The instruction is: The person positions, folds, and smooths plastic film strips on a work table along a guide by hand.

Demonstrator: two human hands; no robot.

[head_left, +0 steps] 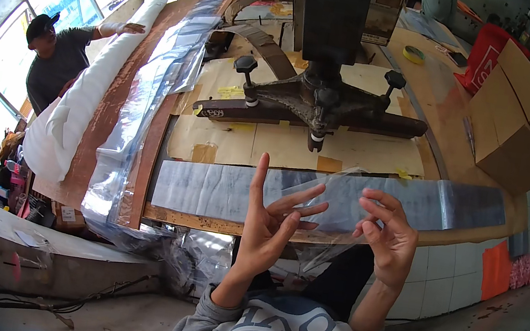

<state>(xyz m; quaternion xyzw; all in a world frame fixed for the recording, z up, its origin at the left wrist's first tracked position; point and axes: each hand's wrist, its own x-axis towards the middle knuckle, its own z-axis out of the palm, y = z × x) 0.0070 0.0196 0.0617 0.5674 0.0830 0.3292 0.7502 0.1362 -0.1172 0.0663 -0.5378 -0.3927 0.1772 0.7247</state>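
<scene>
My left hand [271, 227] is raised over the table's near edge, index finger pointing up and the other fingers spread apart. A thin piece of clear plastic film [333, 251] hangs between my hands, its outline faint. My right hand [389, 239] is level with the left, fingers curled and thumb bent in toward them, seemingly pinching the film's edge. Whether the left fingers touch the film is hard to make out. Beneath and beyond both hands lies a long strip of clear plastic sheets [219, 189] along the table's near edge.
A black machine head with a three-armed clamp [323, 102] stands over a cream board [213, 140]. An open cardboard box [517, 129] and a yellow tape roll [413, 54] are at right. At left, a co-worker [60, 60] touches a white roll [95, 80] beside plastic sheeting [143, 104].
</scene>
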